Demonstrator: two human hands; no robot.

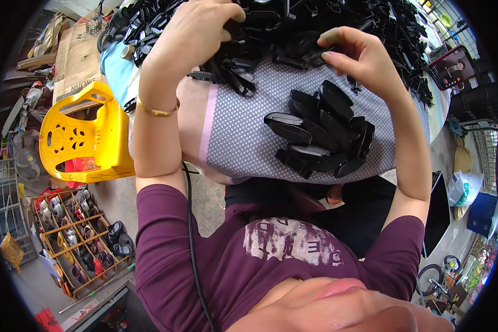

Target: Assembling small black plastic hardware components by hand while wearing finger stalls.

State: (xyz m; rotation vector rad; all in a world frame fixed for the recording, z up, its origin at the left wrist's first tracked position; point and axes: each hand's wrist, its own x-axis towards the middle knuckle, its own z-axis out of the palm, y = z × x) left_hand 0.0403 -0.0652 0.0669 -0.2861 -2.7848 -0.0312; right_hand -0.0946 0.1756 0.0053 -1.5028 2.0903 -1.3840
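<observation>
Here, seen from above, a person sits at a round table draped in a grey dotted cloth (pixel 243 133), which serves as the landmark. At the table's far edge lies a big heap of loose black plastic parts (pixel 315 22). The left hand (pixel 191 30) rests on the near-left slope of that heap, fingers curled shut around several black pieces. The right hand (pixel 359 55) hovers at the heap's near-right edge, fingers bent and partly apart; whether it pinches a piece cannot be told. Nearer the person on the cloth sits a small neat stack of assembled black plastic casings (pixel 321 133). Left of the table stands a yellow plastic chair (pixel 86 138).
</observation>
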